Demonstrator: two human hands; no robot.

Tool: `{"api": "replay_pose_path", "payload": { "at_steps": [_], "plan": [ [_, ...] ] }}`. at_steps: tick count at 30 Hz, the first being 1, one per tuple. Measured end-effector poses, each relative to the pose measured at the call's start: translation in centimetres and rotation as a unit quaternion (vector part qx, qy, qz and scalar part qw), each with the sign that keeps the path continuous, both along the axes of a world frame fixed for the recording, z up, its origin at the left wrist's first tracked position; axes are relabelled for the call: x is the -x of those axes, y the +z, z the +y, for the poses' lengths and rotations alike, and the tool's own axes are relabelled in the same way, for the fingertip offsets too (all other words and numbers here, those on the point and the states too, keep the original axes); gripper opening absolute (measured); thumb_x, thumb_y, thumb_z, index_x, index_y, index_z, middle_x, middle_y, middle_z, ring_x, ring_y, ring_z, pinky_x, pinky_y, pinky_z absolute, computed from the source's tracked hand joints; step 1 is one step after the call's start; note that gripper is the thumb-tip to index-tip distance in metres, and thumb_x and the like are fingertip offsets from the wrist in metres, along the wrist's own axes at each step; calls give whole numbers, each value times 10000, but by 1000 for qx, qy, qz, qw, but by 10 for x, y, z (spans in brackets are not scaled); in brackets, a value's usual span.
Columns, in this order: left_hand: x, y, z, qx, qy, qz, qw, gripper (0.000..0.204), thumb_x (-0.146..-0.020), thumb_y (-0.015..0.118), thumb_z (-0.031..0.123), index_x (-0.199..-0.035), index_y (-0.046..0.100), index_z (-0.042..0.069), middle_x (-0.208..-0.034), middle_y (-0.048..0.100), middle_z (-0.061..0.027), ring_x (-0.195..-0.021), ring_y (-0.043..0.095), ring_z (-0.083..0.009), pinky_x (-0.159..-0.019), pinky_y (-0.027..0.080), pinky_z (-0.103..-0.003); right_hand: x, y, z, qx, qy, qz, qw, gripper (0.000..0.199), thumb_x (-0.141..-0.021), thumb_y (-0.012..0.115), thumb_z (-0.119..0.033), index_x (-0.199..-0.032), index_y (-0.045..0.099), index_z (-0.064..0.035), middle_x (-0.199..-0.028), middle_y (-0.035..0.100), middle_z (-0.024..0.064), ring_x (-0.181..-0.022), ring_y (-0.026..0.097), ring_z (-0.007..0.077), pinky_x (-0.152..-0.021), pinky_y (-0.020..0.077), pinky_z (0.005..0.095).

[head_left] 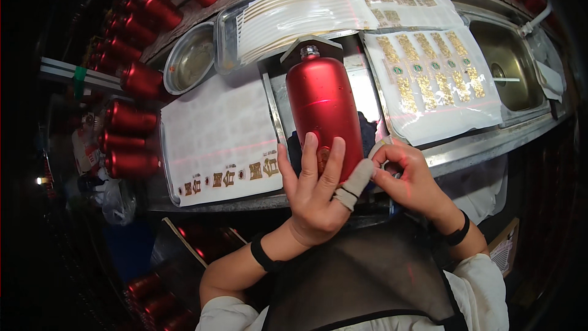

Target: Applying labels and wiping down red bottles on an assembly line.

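Note:
A glossy red bottle [324,101] with a bare clear neck lies in front of me, neck pointing away. Its neck end is at a dark angled bracket [311,43]. My left hand [318,193] rests against the bottle's near end, fingers spread and stretched out. A pale finger cot with a dark band [356,185] covers its thumb. Beside that thumb's tip, my right hand [404,175] is closed in a pinch. Something pale and curved shows at its fingertips, too small to name. A small gold emblem [323,156] on the bottle shows between my left fingers.
To the left lies a white decal sheet [220,122] with gold and brown pieces along its near edge. Gold decals fill another sheet [432,79] at right. A metal bowl [190,58], stacked sheets [300,12], a sink [514,79] and several red bottles [131,116] surround the work area.

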State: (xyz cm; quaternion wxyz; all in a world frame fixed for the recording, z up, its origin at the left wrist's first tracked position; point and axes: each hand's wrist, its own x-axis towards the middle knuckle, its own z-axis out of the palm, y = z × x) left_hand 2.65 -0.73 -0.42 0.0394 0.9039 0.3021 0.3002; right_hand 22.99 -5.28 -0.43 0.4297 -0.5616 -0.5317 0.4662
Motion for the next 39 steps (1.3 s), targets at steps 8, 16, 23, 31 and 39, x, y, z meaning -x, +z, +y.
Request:
{"api": "replay_pose_path", "payload": {
  "at_steps": [8, 16, 23, 31, 39],
  "plan": [
    [37, -17, -4, 161, 17, -133, 978, 747, -710, 862, 157, -1370, 558, -15, -1451, 480, -273, -1346, 484, -407, -1132, 230, -630, 17, 14, -9, -43, -30, -96, 994, 262, -811, 745, -165, -974, 601, -19, -865, 582, 94, -745, 525, 214, -587, 451, 304],
    [58, -26, -29, 213, 15, -65, 975, 555, -794, 786, 130, -1279, 602, -68, -1451, 475, -274, -1339, 481, -430, -1129, 199, -653, 53, 2, 4, -215, -88, -252, 939, 583, -710, 847, -306, -1084, 505, -18, -963, 534, 115, -820, 545, 289, -521, 495, 365],
    [59, -26, -29, 186, -3, -58, 981, 607, -800, 786, 132, -1327, 562, -70, -1475, 446, -276, -1340, 476, -442, -1123, 184, -671, 54, 0, 6, -205, -97, -202, 953, 541, -730, 829, -274, -1076, 499, -21, -945, 533, 114, -819, 523, 273, -513, 479, 366],
    [55, -25, -29, 176, -3, -61, 982, 624, -792, 783, 113, -1345, 552, -64, -1466, 454, -281, -1334, 484, -443, -1119, 178, -681, 49, 4, 7, -194, -81, -181, 961, 520, -731, 822, -250, -1070, 497, -29, -938, 530, 114, -827, 519, 271, -539, 479, 370],
    [50, -19, -24, 138, -30, -29, 990, 575, -833, 732, 126, -1343, 539, -57, -1475, 422, -311, -1368, 440, -449, -1117, 155, -705, 50, 1, 7, -209, -86, -192, 955, 496, -735, 809, -224, -1070, 507, -15, -956, 540, 117, -847, 516, 294, -562, 483, 379]
  ]
}}
